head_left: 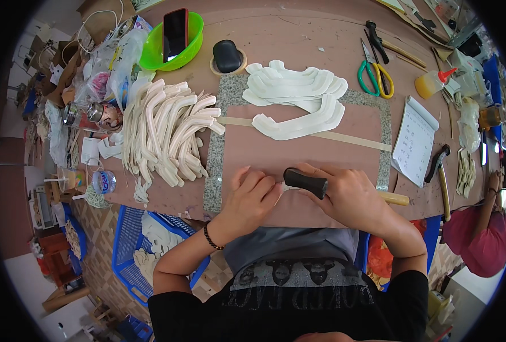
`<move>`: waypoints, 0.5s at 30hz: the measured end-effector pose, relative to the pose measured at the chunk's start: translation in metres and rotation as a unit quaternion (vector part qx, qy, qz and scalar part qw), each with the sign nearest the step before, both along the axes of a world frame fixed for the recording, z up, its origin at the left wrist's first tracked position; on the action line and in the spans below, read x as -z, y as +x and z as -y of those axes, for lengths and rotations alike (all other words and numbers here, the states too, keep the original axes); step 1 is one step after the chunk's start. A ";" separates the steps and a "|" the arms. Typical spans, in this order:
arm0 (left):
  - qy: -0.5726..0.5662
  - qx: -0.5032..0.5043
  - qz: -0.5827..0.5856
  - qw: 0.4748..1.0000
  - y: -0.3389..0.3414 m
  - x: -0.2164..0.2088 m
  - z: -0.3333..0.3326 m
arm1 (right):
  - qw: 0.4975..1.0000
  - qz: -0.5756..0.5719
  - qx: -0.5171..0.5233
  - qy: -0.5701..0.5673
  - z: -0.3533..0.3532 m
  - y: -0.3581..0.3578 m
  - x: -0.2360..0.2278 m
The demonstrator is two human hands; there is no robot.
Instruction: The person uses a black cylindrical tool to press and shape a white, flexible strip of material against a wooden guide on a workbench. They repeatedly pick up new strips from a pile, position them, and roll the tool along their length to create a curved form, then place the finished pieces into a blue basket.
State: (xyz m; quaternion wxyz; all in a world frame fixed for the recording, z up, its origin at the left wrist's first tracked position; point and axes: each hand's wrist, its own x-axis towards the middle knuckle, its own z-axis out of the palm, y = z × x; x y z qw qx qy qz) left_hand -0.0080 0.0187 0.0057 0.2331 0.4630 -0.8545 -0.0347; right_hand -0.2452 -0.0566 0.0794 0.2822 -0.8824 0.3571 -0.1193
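Black shirt in the foreground; above it, the left hand pinches a pale strip, largely hidden, over the brown work surface, while the right hand is closed around a hammer, its dark head just beside the strip. Beyond the hands lies a stack of white pieces, with a heap of long cream strips to the left.
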 end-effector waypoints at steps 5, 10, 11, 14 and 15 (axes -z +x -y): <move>-0.021 0.009 0.085 0.996 -0.005 -0.005 -0.006 | 1.000 0.014 -0.013 -0.008 0.000 0.002 0.005; -0.020 -0.001 0.095 0.995 -0.005 -0.006 -0.007 | 1.000 0.016 -0.005 -0.007 0.001 0.004 0.000; -0.024 -0.035 0.060 0.997 -0.006 -0.006 -0.008 | 1.000 0.011 -0.013 -0.007 0.000 0.005 0.004; -0.014 -0.103 -0.042 0.994 -0.010 -0.001 -0.011 | 1.000 0.001 -0.017 -0.001 0.000 0.007 0.006; 0.002 -0.104 -0.075 0.992 -0.009 0.001 -0.011 | 1.000 -0.002 -0.015 0.002 0.001 0.007 0.005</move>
